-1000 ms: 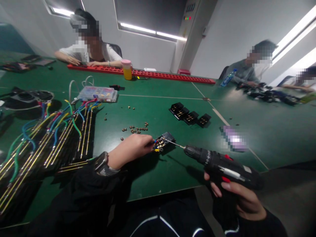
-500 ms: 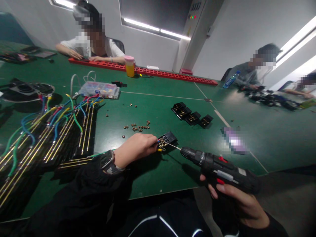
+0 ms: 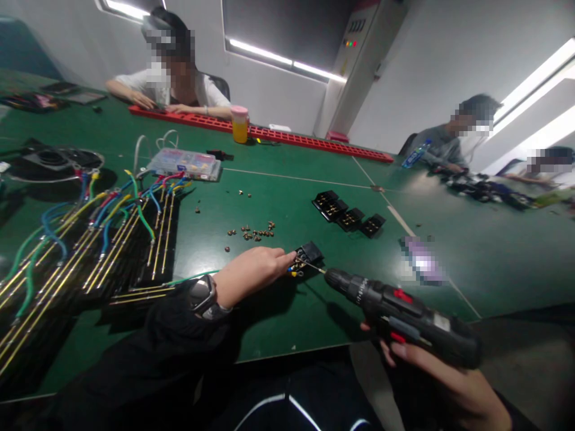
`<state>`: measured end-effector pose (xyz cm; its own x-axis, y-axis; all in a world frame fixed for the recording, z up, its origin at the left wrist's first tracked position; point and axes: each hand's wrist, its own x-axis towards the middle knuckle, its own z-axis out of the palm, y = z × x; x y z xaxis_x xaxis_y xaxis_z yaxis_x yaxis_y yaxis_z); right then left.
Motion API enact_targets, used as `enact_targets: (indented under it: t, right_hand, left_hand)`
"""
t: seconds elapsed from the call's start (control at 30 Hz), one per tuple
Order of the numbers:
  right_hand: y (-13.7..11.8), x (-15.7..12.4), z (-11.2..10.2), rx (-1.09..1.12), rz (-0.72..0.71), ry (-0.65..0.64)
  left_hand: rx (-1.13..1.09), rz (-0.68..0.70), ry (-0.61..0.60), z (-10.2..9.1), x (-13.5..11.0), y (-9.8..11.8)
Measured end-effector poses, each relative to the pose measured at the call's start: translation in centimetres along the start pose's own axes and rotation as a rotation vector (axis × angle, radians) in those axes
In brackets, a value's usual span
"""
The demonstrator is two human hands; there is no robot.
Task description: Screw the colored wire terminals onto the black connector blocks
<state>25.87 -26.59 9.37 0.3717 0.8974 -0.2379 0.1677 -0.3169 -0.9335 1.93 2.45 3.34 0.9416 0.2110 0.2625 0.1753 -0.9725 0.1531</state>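
In my right hand (image 3: pixel 449 371) is a black cordless drill (image 3: pixel 399 311) with red buttons, its fingers wrapped round the grip. Its long thin bit reaches left into a small black terminal block (image 3: pixel 309 254) with brass-coloured contacts. My left hand (image 3: pixel 251 272) is closed at the block's left end, fingertips on it and on the wire ends there. A yellow-sleeved ring lug (image 3: pixel 296 274) pokes out below the fingers. From under the wrist, a green wire (image 3: pixel 193 278) runs left. Loose screws (image 3: pixel 256 233) lie just beyond my left hand.
Several black blocks (image 3: pixel 348 216) stand in a row farther back. To the left lie many brass-strip bars (image 3: pixel 112 251) with coloured wires. A clear parts box (image 3: pixel 184 163), a drink cup (image 3: pixel 239 126), a red slotted rail (image 3: pixel 314 142) and a phone (image 3: pixel 422 260) are on the green table. Co-workers sit opposite.
My left fingers have shifted slightly right and stretched onto the block's end, covering the coloured wire ends. The drill has tilted a little, its bit still at the block. The view has shifted slightly.
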Motion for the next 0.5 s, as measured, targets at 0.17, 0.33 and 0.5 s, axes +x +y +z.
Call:
enact_targets:
  t: [0.17,0.33,0.5]
  right_hand:
    - [-0.6,0.1,-0.6,0.183,-0.003,0.080]
    - [-0.8,6.0,0.1,0.398,-0.087,-0.053]
    - [-2.0,16.4,2.8,0.482,-0.133,-0.253]
  left_hand:
    - [0.039,-0.018,0.008,0.1,0.1,0.2]
    - [0.112,-0.001,-0.024,0.0,0.2,0.6]
    - [0.099,-0.001,-0.033,-0.1,0.7,0.4]
